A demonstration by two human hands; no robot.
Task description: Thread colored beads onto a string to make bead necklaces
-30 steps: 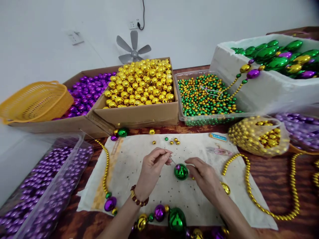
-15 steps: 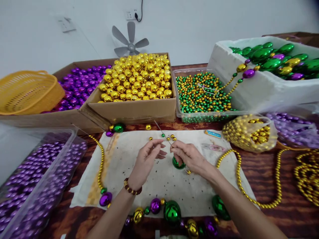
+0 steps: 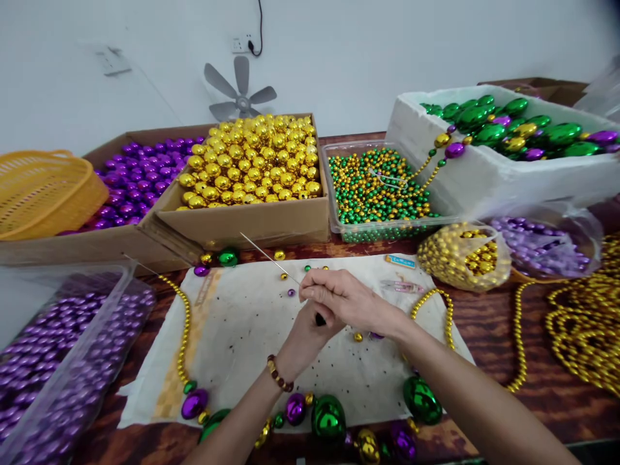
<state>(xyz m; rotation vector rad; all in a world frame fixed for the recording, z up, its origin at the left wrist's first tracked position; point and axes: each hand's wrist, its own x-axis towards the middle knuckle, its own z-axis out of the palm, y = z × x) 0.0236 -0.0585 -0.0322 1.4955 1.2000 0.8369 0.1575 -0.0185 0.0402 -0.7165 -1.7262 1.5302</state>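
Note:
My right hand (image 3: 346, 297) pinches a long thin metal needle (image 3: 267, 256), which points up and left over the white cloth (image 3: 252, 329). Right under it, my left hand (image 3: 310, 332) is bent inward, its fingers mostly hidden; a dark spot shows between the hands, and what it grips I cannot make out. Small loose beads lie beyond the hands: a purple bead (image 3: 291, 292), a gold bead (image 3: 283, 276) and a green bead (image 3: 307, 268). A gold bead (image 3: 358, 337) sits below my right wrist. Along the cloth's near edge runs a strand with large green balls (image 3: 328, 416).
Behind the cloth stand a carton of gold beads (image 3: 242, 214), a clear tub of small beads (image 3: 382, 227) and a white foam box (image 3: 436, 152). Purple beads (image 3: 72, 349) fill a left bin. Pink-handled snips (image 3: 402, 286) and gold bead strands (image 3: 581, 336) lie right.
My left hand has moved right, in under my right hand. The needle has swung to slant further left. A small purple bead now shows on the cloth. The view has shifted slightly.

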